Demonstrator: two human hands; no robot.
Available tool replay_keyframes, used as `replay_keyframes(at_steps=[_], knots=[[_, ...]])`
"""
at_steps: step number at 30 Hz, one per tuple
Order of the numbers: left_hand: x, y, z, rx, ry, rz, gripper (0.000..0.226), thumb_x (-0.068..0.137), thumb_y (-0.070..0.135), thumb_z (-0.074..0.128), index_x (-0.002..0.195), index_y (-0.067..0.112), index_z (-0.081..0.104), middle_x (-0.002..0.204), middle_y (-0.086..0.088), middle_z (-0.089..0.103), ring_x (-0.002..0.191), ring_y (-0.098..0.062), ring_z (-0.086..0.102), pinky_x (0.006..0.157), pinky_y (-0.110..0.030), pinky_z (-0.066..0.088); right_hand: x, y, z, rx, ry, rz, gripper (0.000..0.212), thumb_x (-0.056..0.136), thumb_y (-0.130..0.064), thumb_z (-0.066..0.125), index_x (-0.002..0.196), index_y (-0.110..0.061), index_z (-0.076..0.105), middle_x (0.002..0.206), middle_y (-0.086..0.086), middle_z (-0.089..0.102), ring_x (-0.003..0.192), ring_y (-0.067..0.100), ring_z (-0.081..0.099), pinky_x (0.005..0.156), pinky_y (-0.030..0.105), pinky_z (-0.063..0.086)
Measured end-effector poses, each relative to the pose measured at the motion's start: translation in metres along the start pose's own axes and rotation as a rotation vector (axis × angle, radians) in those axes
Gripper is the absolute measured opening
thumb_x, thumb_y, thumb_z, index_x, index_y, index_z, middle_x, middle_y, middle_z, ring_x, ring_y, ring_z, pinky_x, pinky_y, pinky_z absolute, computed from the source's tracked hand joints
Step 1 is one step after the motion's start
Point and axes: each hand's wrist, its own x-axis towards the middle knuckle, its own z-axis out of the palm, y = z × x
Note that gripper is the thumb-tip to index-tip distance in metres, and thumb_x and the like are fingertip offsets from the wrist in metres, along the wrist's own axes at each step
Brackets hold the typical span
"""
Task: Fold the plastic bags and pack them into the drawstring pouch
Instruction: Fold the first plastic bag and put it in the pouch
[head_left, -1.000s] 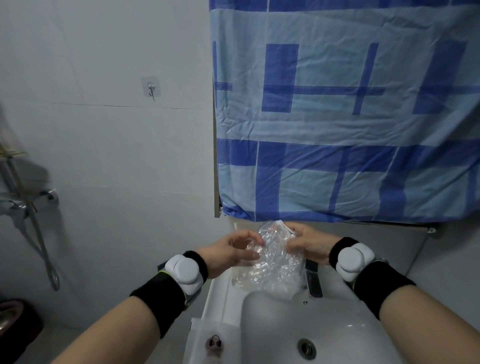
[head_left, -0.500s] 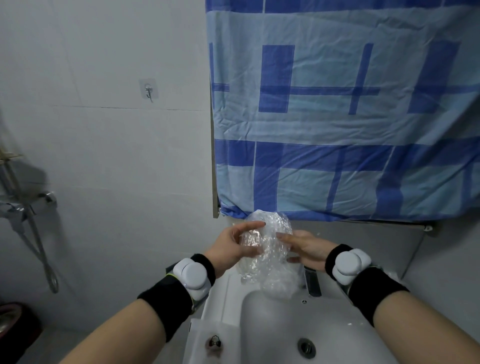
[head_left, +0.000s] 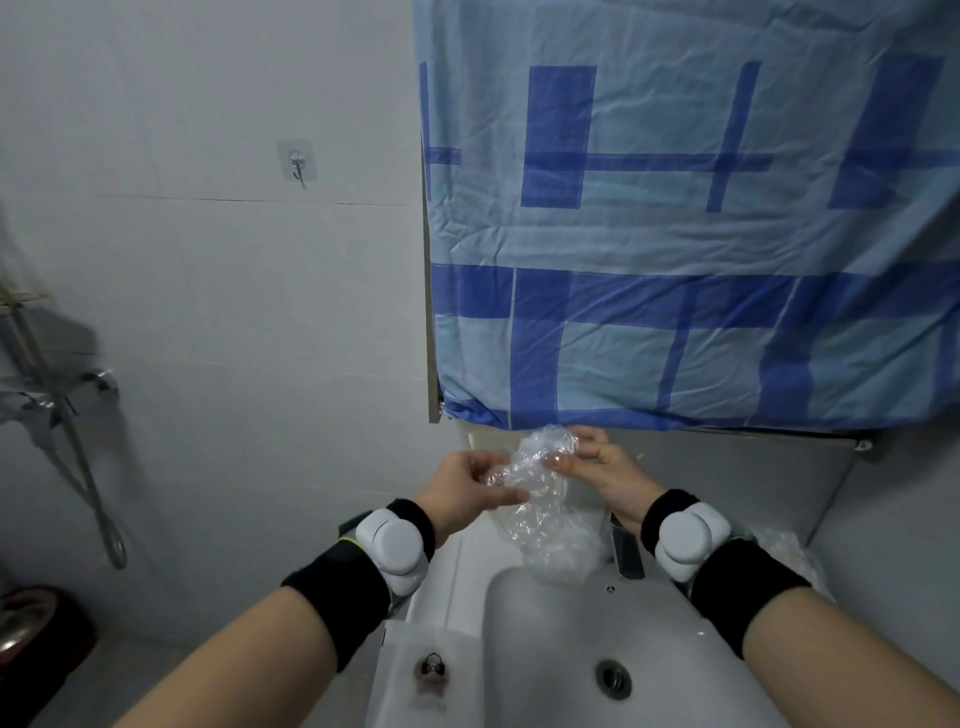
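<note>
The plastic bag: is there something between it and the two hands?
No. Both hands already grip the crumpled clear plastic bag above the sink: the left hand on its left side, the right hand near its top. No drawstring pouch can be identified.

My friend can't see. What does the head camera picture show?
Two hands hold a crumpled clear plastic bag in the air above a white sink: the left hand grips its left side and the right hand pinches its top. Behind hangs a blue checked cloth.
</note>
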Motion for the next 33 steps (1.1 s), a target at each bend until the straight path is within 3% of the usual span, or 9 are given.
replay_keyframes(at_steps=[3,8,11,16,21,24,27,29,33], knots=[[0.002,-0.001,0.0,0.103,0.008,-0.047,0.013,0.076,0.015,0.076,0.086,0.013,0.069,0.069,0.005,0.06,0.058,-0.004,0.05,0.052,-0.011,0.04,0.0,-0.002,0.001,0.021,-0.039,-0.01,0.022,0.081,-0.014,0.068,0.098,-0.001,0.071,0.126,-0.02,0.049,0.11,-0.011,0.047,0.083,0.01,0.04],[0.004,-0.005,-0.002,0.106,0.051,-0.071,0.02,0.079,0.023,0.073,0.091,0.007,0.07,0.072,0.005,0.057,0.057,0.0,0.047,0.056,-0.008,0.039,-0.004,-0.006,-0.002,0.112,-0.024,0.016,0.028,0.071,-0.024,0.07,0.098,-0.013,0.072,0.101,0.003,0.073,0.098,0.015,0.065,0.092,0.028,0.048],[0.004,-0.006,-0.006,0.094,0.033,-0.084,0.021,0.081,0.025,0.071,0.094,0.009,0.068,0.078,0.002,0.059,0.067,-0.008,0.048,0.062,-0.016,0.039,-0.003,-0.005,-0.007,0.018,0.001,0.039,0.021,0.074,-0.015,0.073,0.094,-0.018,0.072,0.091,-0.004,0.074,0.083,0.01,0.063,0.077,0.025,0.045],[0.003,-0.005,-0.008,0.075,0.01,-0.04,0.009,0.085,0.013,0.066,0.083,0.016,0.058,0.068,0.004,0.053,0.055,-0.004,0.044,0.048,-0.009,0.036,-0.006,-0.004,-0.009,0.047,0.012,0.066,0.017,0.078,-0.001,0.068,0.09,-0.013,0.071,0.071,-0.003,0.067,0.054,0.006,0.047,0.05,0.015,0.037],[0.003,-0.005,-0.006,-0.009,0.066,-0.048,0.03,0.085,0.001,0.062,0.11,0.011,0.05,0.078,0.0,0.057,0.05,0.004,0.051,0.048,-0.007,0.038,-0.007,-0.006,-0.006,0.133,0.005,0.116,0.015,0.082,0.006,0.06,0.094,-0.003,0.065,0.061,0.008,0.057,0.038,0.009,0.052,0.039,0.017,0.041],[0.003,-0.008,-0.008,-0.054,0.054,-0.067,0.051,0.079,-0.004,0.061,0.126,0.01,0.046,0.089,-0.003,0.058,0.069,-0.006,0.055,0.06,-0.012,0.044,-0.008,-0.009,-0.006,0.199,-0.016,0.129,0.01,0.085,0.009,0.056,0.089,0.001,0.061,0.056,0.005,0.061,0.045,0.014,0.063,0.042,0.017,0.048],[0.002,-0.004,-0.005,-0.146,0.012,-0.099,0.059,0.066,0.027,0.069,0.121,0.032,0.05,0.112,-0.003,0.057,0.1,-0.016,0.057,0.087,-0.029,0.048,-0.008,-0.008,-0.004,0.225,-0.03,0.129,0.011,0.086,0.01,0.053,0.086,0.002,0.06,0.058,0.009,0.062,0.049,0.017,0.066,0.045,0.02,0.052],[0.002,-0.002,-0.001,-0.193,0.034,-0.067,0.047,0.072,0.039,0.072,0.115,0.034,0.055,0.115,-0.002,0.057,0.105,-0.016,0.058,0.09,-0.036,0.05,-0.008,-0.008,-0.002,0.23,-0.033,0.125,0.013,0.086,0.011,0.052,0.086,0.001,0.061,0.061,0.01,0.063,0.051,0.017,0.066,0.048,0.021,0.054],[0.006,-0.005,0.003,-0.139,0.116,0.031,0.012,0.088,0.012,0.062,0.097,0.019,0.06,0.085,0.0,0.062,0.073,-0.01,0.059,0.064,-0.02,0.05,-0.009,-0.011,-0.001,0.246,-0.012,0.116,0.018,0.086,0.012,0.05,0.084,-0.001,0.062,0.062,0.01,0.063,0.048,0.015,0.064,0.048,0.021,0.054]])
